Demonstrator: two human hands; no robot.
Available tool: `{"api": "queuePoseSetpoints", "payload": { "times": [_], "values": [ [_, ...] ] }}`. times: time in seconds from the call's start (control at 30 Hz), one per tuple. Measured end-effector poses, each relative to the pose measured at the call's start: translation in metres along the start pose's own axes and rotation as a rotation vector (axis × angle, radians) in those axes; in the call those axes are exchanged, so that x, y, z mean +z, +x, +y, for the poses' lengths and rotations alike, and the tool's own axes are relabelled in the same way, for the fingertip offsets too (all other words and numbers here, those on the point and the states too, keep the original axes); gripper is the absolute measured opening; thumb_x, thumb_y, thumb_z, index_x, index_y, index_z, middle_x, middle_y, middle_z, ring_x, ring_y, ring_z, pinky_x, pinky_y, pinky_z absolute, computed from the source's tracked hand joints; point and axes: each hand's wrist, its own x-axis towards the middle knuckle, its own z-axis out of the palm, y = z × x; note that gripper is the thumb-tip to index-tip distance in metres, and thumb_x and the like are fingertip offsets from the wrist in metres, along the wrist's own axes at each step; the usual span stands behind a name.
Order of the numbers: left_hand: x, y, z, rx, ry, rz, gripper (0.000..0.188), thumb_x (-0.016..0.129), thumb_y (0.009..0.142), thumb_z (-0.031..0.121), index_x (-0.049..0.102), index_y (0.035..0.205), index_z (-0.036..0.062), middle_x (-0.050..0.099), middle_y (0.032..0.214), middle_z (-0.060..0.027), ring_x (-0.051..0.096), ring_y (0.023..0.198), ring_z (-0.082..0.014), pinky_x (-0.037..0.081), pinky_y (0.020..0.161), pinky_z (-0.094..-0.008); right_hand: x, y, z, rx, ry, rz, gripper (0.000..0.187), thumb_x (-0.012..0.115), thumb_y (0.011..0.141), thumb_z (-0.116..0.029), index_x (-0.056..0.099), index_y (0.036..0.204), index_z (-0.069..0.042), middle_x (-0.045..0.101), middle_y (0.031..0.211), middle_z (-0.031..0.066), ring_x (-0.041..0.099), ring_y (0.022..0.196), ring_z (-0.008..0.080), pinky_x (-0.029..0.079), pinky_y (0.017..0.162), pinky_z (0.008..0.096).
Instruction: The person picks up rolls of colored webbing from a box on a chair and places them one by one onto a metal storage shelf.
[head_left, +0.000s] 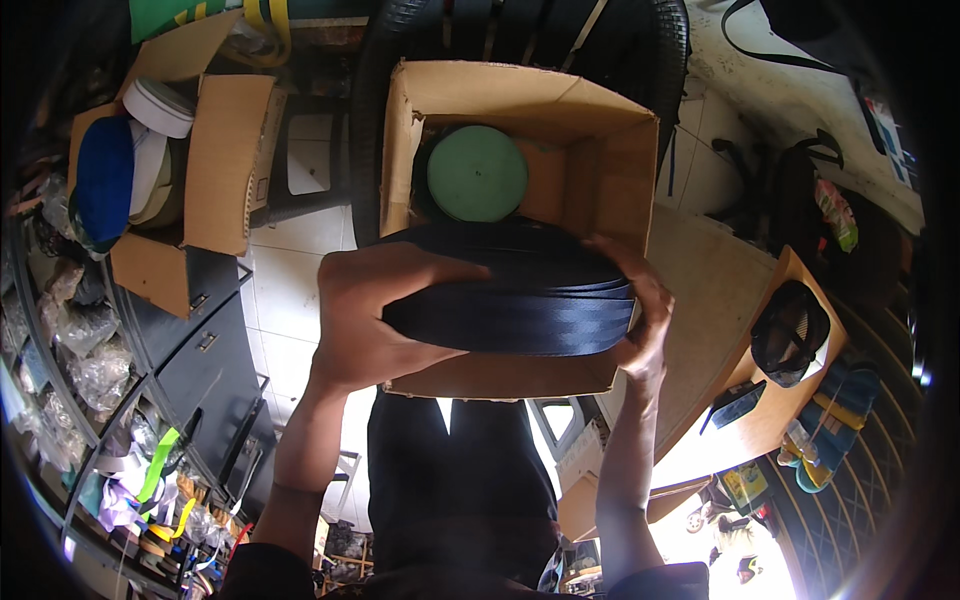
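My left hand (365, 315) and my right hand (648, 318) grip a wide roll of dark navy webbing (520, 325) from its two sides. The left thumb lies over the top face, and the right fingers wrap round the far end. They hold the roll over the near part of an open cardboard box (520, 88), covering much of its opening. Inside the box, a round green roll (477, 172) lies flat on the left side. Whatever lies beneath the navy roll is hidden.
The box stands on a black slatted chair (373, 120). To the left, another open carton (228, 160) holds blue and white rolls, above dark drawers (205, 340). Shelves with plastic-wrapped goods (95, 365) line the far left. At right, a table (715, 265) bears a black mesh object (790, 333) and a phone (738, 403).
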Motion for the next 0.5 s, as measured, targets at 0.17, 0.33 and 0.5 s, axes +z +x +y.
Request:
{"api": "queuePoseSetpoints", "payload": {
  "times": [0.17,0.33,0.5],
  "values": [
    [-0.012,0.001,0.006,-0.038,-0.063,0.032,0.045,0.09,0.054,0.013,0.073,0.093,0.0002,0.074,0.089,-0.0092,0.072,0.079,-0.0187,0.056,0.073,-0.0275,0.02,-0.01,0.015,0.015,0.485,-0.019,0.05,0.069,0.065,-0.01,0.059,0.112,0.006,0.063,0.112,0.0216,0.062,0.103,0.0309,0.05,0.09,0.0399],
    [-0.012,-0.008,0.008,-0.066,-0.039,0.152,0.053,0.095,0.05,0.017,0.071,0.092,-0.0053,0.072,0.083,-0.0111,0.071,0.073,-0.0167,0.055,0.07,-0.026,0.02,-0.02,0.019,0.088,0.59,0.173,0.075,0.089,0.06,-0.041,0.059,0.108,0.008,0.061,0.11,0.0208,0.061,0.101,0.0264,0.048,0.085,0.0351],
    [0.0,-0.016,0.001,-0.299,-0.288,0.373,0.061,0.097,0.043,0.019,0.07,0.09,-0.0085,0.071,0.079,-0.0107,0.069,0.072,-0.0155,0.054,0.07,-0.0256,0.014,-0.024,0.023,0.119,0.408,0.235,0.079,0.089,0.06,-0.05,0.06,0.105,0.008,0.066,0.091,0.012,0.064,0.076,0.0204,0.051,0.072,0.0314]
  ]
}}
